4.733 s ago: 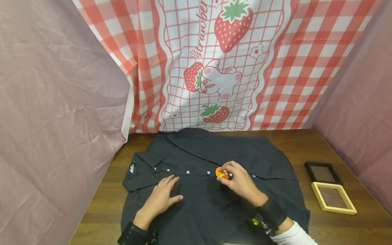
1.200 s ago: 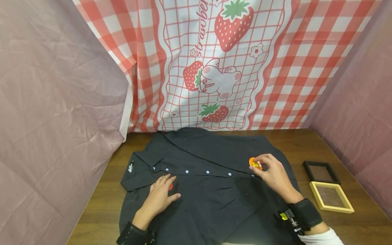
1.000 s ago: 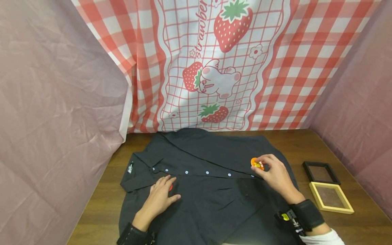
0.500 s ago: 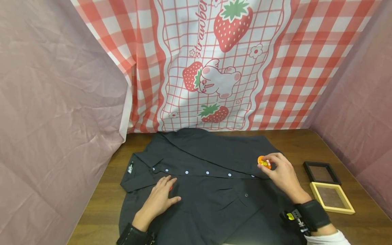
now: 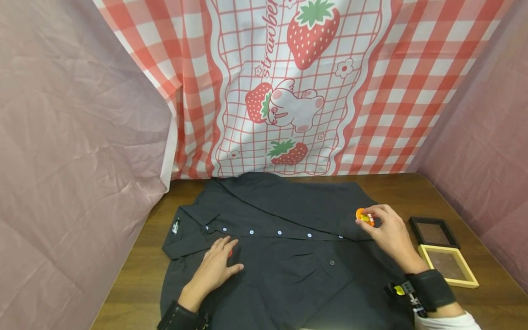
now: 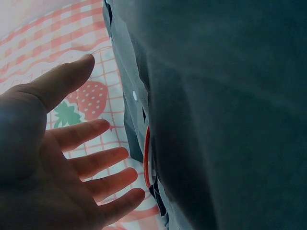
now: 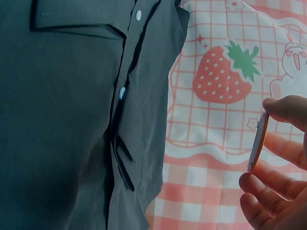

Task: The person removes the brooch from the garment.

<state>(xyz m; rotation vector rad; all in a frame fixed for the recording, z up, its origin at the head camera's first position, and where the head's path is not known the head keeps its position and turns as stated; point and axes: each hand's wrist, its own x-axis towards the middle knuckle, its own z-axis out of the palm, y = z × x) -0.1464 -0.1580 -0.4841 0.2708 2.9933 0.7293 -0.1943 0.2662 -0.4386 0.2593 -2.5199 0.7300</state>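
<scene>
A dark button-up shirt (image 5: 272,284) lies spread on the table, its collar to the left and a row of pale buttons across it. My right hand (image 5: 389,233) pinches a round orange badge (image 5: 361,216) between thumb and fingers, over the shirt's right part. Seen edge-on in the right wrist view, the badge (image 7: 258,143) is thin, with a pale back. Below the collar, my left hand (image 5: 214,270) hovers close over the cloth with fingers spread. Beside its fingertips a red round badge (image 5: 230,252) sits on the shirt, mostly hidden; the left wrist view shows its red rim (image 6: 147,158).
At the right, a black frame (image 5: 434,232) and a pale yellow frame (image 5: 448,266) lie side by side on the wooden table (image 5: 396,192). A strawberry-print checked cloth (image 5: 284,114) hangs behind, with pink drapes (image 5: 82,160) at both sides.
My right hand has carried the orange badge from the button row to the right and slightly away from me, across the shirt. The left hand has stayed nearly still.
</scene>
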